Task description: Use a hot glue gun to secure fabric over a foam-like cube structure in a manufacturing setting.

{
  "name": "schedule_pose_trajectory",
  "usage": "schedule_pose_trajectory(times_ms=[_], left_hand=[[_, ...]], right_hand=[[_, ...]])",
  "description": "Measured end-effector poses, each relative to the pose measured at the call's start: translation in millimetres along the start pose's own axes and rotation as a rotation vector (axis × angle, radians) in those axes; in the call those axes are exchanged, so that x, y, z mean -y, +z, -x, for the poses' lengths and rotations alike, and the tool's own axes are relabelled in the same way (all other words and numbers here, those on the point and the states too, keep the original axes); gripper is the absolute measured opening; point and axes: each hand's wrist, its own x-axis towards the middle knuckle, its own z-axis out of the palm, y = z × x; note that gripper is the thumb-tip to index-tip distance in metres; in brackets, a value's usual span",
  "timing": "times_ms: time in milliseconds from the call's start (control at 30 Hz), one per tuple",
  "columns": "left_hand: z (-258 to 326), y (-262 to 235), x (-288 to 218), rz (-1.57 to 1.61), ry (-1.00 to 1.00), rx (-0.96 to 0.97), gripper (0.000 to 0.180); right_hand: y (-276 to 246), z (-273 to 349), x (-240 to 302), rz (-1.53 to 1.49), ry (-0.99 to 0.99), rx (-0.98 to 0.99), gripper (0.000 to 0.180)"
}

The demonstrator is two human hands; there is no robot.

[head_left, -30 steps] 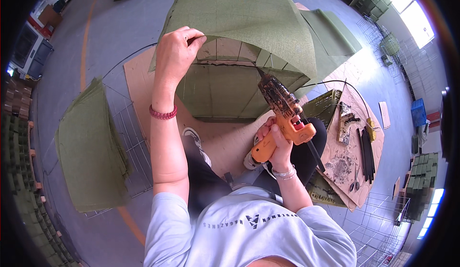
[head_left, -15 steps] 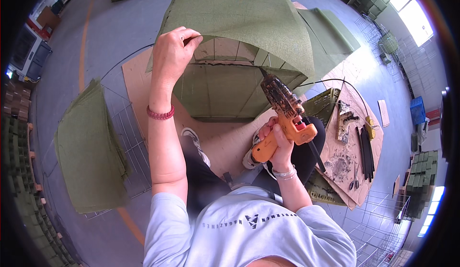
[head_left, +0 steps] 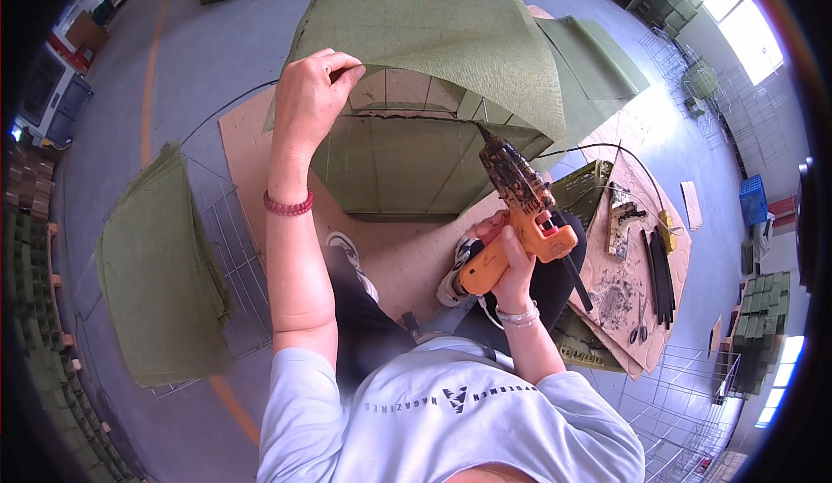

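My left hand (head_left: 314, 93) pinches the near edge of a green fabric sheet (head_left: 433, 32) and lifts it. Beneath the raised sheet shows a wire-framed box (head_left: 390, 167) with green fabric sides; a dark glue line runs along its upper front edge. My right hand (head_left: 511, 262) is wrapped round an orange hot glue gun (head_left: 529, 214), its barrel caked in dark residue. The gun's nozzle points at the right part of that edge; whether it touches is hard to make out. A black glue stick (head_left: 576, 284) sticks out of the gun's back.
Cardboard (head_left: 247, 136) lies under the box. On the right, a cardboard-topped crate (head_left: 641, 240) carries black glue sticks (head_left: 659, 275), scissors (head_left: 639, 333) and a stained block. Green fabric sheets (head_left: 156, 266) are piled on wire frames at left. The gun's cable (head_left: 607, 143) loops rightward.
The glue gun in my right hand has shifted slightly right and down along the box edge. My left hand stays at the lifted fabric.
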Motion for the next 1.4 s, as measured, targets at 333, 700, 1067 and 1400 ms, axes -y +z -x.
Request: schedule_pose_trajectory(times_ms=[333, 700, 1067, 1400], left_hand=[[-0.6, -3.6, -0.3, -0.004, -0.001, -0.007, 0.015], [0.6, -4.1, -0.4, 0.021, 0.003, -0.012, 0.015], [-0.3, -3.7, 1.2, 0.004, 0.024, -0.016, 0.014], [-0.3, -2.8, -0.4, -0.003, 0.01, -0.002, 0.014]], right_hand=[[7.6, -3.0, -0.4, -0.028, -0.104, 0.033, 0.02], [14.4, -4.3, -3.0, -0.035, -0.075, 0.066, 0.017], [1.1, -0.8, 2.6, 0.007, -0.067, -0.018, 0.024], [-1.4, 1.5, 4.7, -0.027, -0.079, -0.046, 0.023]])
